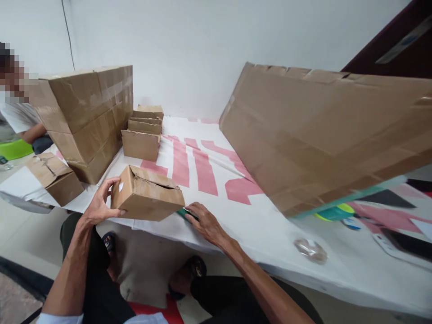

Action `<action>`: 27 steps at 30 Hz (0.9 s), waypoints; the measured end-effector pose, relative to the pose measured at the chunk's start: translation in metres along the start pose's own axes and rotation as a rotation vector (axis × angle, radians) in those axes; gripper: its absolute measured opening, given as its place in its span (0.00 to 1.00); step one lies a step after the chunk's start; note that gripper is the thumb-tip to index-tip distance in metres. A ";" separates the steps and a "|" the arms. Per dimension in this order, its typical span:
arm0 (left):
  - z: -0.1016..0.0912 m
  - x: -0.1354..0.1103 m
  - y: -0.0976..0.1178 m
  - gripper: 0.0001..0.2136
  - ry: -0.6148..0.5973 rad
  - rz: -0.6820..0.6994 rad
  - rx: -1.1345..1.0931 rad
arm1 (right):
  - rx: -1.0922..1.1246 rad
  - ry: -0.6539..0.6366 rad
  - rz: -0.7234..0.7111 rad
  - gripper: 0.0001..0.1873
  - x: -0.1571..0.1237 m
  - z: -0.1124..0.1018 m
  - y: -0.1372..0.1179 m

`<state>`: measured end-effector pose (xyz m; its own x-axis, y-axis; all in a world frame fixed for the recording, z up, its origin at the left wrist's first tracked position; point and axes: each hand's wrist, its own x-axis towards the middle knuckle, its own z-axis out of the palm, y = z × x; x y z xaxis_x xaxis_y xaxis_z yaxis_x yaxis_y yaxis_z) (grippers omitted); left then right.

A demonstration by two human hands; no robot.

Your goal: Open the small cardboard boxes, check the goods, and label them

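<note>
Around, far left: a stack of taped cartons (87, 117) stands at the table's far-left corner, with a row of small open boxes (143, 135) just to its right.
Around, near left: a lone box (56, 177) sits at the table's left edge. Behind it are a co-worker's sleeve (20, 117) and a green basin (15, 148).
Around, right: a large flat carton (320, 130) leans tilted over the right half of the table, hiding what lies under it. A roll of clear tape (310, 249) lies flat near the front edge.
Surface: a white sheet (236, 216) with pink lettering covers the table.
In the way: nothing stands between the hands and the small carton (148, 193).
Small carton, place: it is at the near edge of the table, left of centre, well apart from the stack.
Small carton, axis: the long side runs left to right and the top flaps face up (creased, with the seam slightly gaping).
Left hand (97, 204): the fingers curl round the carton's left end, thumb below, and hold it.
Right hand (205, 222): the fingers are stretched nearly flat, with the tips resting on a green object (184, 213) just right of the carton.
</note>
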<state>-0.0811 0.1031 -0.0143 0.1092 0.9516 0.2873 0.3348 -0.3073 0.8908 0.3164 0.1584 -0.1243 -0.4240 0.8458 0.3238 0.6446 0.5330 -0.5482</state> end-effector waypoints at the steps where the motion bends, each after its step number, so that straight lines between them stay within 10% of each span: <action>1: 0.001 -0.002 0.002 0.46 0.000 0.006 0.024 | 0.029 0.066 -0.018 0.12 0.007 -0.004 -0.006; 7: 0.018 -0.004 0.030 0.43 -0.018 0.133 0.212 | 0.110 0.391 -0.213 0.11 0.060 -0.062 -0.100; 13: 0.037 0.001 0.049 0.43 0.017 0.212 0.344 | -0.022 0.290 -0.544 0.13 0.095 -0.090 -0.186; 19: 0.049 -0.001 0.055 0.45 0.044 0.159 0.355 | -0.331 0.013 -0.563 0.12 0.109 -0.083 -0.202; 27: 0.055 -0.002 0.060 0.44 0.061 0.149 0.374 | -0.516 -0.043 -0.540 0.12 0.109 -0.084 -0.210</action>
<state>-0.0102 0.0824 0.0194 0.1304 0.8914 0.4341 0.6380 -0.4105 0.6515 0.1881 0.1413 0.0906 -0.7838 0.4673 0.4091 0.5516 0.8264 0.1130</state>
